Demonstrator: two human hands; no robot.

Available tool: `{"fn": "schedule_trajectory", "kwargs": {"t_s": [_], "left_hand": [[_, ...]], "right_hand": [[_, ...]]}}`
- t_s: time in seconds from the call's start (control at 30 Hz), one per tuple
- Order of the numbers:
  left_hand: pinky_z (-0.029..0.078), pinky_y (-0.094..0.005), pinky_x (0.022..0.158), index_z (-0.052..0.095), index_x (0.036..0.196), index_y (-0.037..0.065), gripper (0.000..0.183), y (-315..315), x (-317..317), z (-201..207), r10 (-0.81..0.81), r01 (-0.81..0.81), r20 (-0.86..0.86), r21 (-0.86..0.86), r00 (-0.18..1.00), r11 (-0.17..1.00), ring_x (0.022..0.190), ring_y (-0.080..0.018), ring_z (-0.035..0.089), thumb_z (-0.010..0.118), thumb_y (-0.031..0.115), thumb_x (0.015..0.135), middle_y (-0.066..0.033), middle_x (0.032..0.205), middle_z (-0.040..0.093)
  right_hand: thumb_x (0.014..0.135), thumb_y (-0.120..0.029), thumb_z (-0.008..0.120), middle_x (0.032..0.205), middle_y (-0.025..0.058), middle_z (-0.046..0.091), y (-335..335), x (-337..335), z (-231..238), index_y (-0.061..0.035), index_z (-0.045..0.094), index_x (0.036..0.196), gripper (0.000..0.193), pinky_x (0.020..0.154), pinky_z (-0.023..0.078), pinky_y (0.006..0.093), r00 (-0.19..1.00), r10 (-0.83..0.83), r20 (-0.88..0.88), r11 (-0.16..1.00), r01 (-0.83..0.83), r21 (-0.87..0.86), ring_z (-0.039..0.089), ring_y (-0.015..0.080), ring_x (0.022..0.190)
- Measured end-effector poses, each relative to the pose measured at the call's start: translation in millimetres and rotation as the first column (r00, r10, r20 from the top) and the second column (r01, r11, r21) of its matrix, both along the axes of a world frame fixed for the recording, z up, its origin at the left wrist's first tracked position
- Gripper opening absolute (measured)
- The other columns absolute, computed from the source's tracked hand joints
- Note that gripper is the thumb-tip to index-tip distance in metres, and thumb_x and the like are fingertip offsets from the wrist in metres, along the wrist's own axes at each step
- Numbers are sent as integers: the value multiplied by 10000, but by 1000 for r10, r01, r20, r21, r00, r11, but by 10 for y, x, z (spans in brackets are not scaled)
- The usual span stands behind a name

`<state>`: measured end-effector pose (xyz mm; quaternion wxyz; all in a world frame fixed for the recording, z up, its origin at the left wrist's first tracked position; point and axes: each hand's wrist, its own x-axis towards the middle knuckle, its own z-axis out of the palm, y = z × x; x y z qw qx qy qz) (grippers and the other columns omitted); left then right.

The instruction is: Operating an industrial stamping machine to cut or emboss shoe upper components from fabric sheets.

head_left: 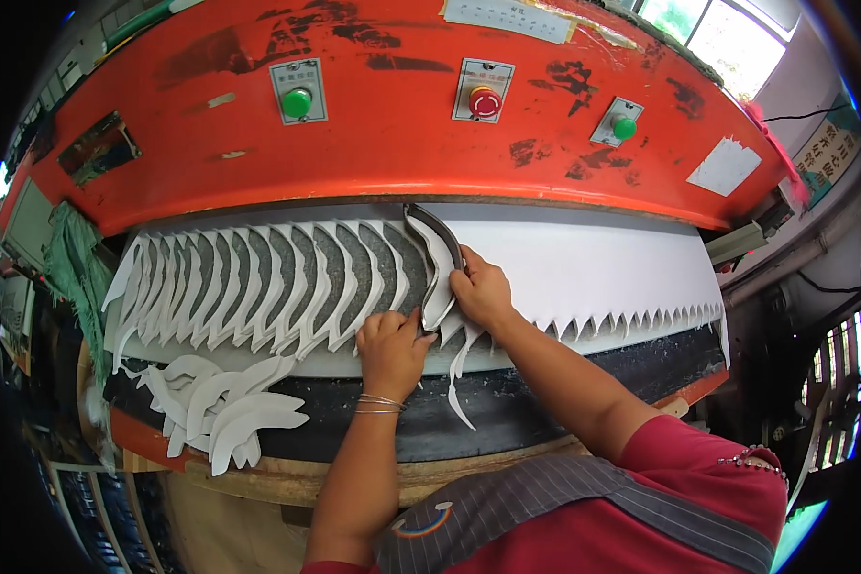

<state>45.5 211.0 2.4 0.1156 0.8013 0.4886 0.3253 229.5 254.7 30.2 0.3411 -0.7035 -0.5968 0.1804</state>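
Many loose curved white pieces lie heaped left of the left hand, whose bent fingers are at the near end of a dark-walled curved die; whether they grasp it, I cannot quite tell. The right hand grips the die's right wall, so the die sits just left of that hand. White sheet spreads right of the right hand, and 1 red machine front rises beyond both.

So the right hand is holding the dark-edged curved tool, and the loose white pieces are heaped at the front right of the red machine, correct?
Not quite: the head view shows the loose white pieces heaped at the front left of the red machine. The right hand is indeed holding the dark-edged curved tool.
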Motion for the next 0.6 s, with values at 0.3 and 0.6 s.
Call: {"fn": "schedule_trajectory", "kwargs": {"t_s": [0.3,0.6], "left_hand": [[393,-429,910,672,1113,31,444,123,-64,288,-31,40,91,-98,995,994,1028,-312,509,732,306,769,-90,1034,600],[373,-427,658,561,733,22,226,1336,-794,2083,159,-271,238,575,958,772,682,-316,474,582,145,921,-117,715,513]], "right_hand": [[890,-455,508,733,168,665,-11,166,420,-67,503,1316,576,711,508,440,999,-38,6,999,38,-32,656,375,746],[911,-188,580,1314,160,459,587,1348,2167,-10,533,1231,369,1046,280,481,828,-556,-64,48,109,993,400,341,1213]]}}
